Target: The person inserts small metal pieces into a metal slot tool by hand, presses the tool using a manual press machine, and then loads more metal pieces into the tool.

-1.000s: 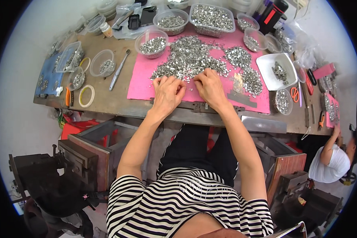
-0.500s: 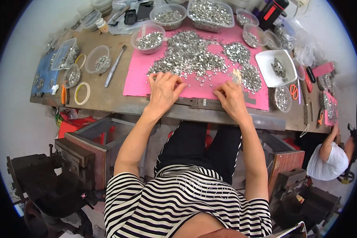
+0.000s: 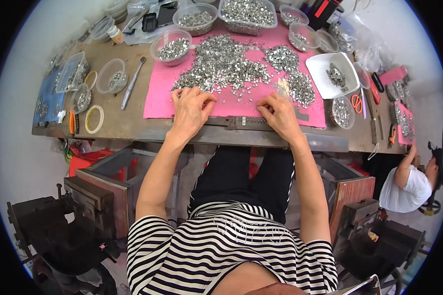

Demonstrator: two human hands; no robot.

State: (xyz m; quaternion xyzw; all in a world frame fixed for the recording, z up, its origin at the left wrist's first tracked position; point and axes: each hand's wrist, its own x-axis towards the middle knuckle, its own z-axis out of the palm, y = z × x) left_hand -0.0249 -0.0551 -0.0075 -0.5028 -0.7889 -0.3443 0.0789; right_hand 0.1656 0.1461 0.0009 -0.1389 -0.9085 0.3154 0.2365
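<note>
My left hand (image 3: 190, 110) is at the near edge of a heap of small silver metal pieces (image 3: 221, 66) on a pink mat (image 3: 157, 101). Its fingers are curled and the tips are hidden beneath the hand, so whatever they hold cannot be made out. To its right, my right hand (image 3: 280, 116) has thumb and fingers drawn together in a pinch over the mat's front edge; anything between them is too small to see. A dark metal bar (image 3: 226, 121) runs along this edge between the hands, with a bright patch in its middle.
Clear plastic tubs of metal pieces, including a bowl (image 3: 171, 47), line the back. A white tray (image 3: 314, 73) stands right, near orange-handled scissors (image 3: 356, 103). A brush (image 3: 133, 83) and tape ring (image 3: 94, 119) lie left. Another person (image 3: 407, 189) works at far right.
The whole view has shifted slightly, so the bench sits further up and left. My right fingers are drawn closer together. My left hand has stayed by the heap's near edge.
</note>
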